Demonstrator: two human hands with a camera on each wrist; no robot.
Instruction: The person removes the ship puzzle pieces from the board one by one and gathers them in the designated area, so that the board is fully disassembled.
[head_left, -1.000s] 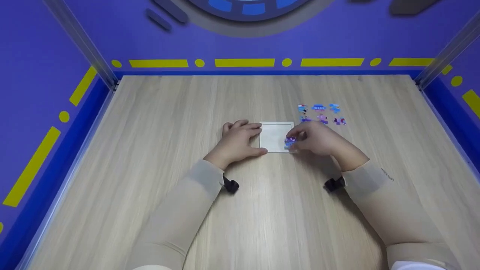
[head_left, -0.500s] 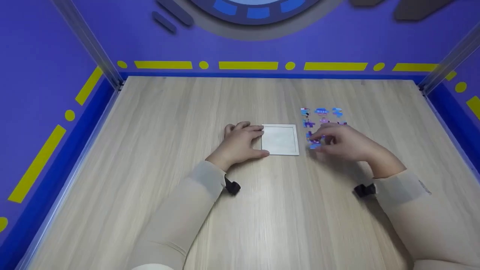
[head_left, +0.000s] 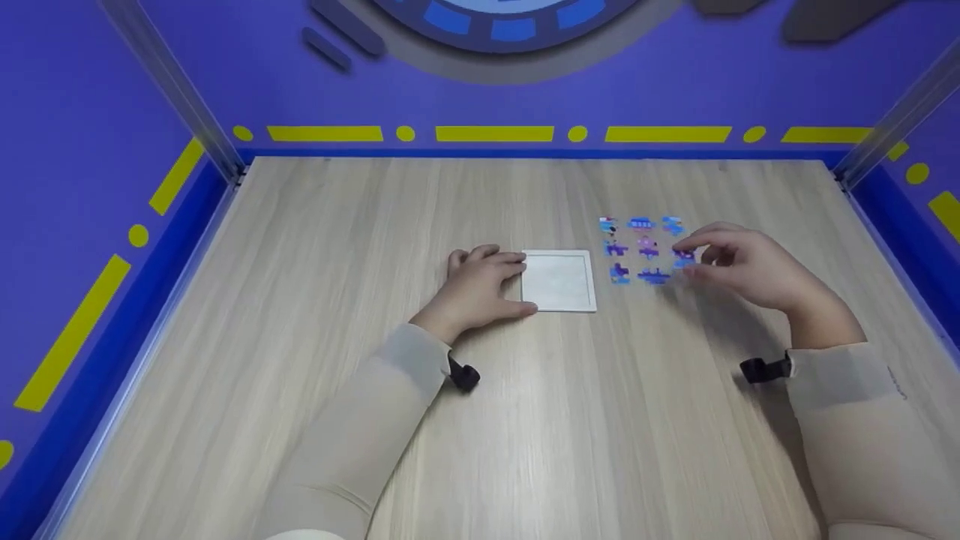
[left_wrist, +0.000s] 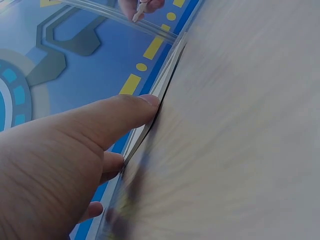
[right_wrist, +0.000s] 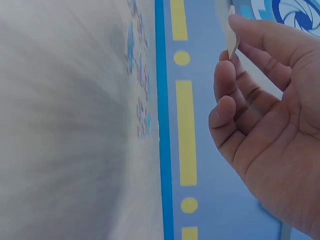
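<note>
In the head view my left hand (head_left: 480,285) holds the left side of a white square puzzle tray (head_left: 559,281), thumb at the near corner and fingers at the far one. Up close in the left wrist view, the thumb presses the thin edge of the tray (left_wrist: 159,92). My right hand (head_left: 750,266) pinches a small puzzle piece (right_wrist: 233,40) between thumb and fingers, its pale side showing in the right wrist view. That hand is at the right side of several colourful puzzle pieces (head_left: 647,246), spread in rows on the table. Fingertips partly hide the pieces there.
The wooden table (head_left: 555,435) has a purple-blue back wall (head_left: 487,101) with yellow marks and side walls left and right. The loose pieces lie just right of the tray, towards the back. Black wrist cameras (head_left: 463,375) hang under both cuffs.
My right hand has moved right with its puzzle piece, from over the tray, past the near row, to the right side of the pieces. The left hand stays at the tray.
</note>
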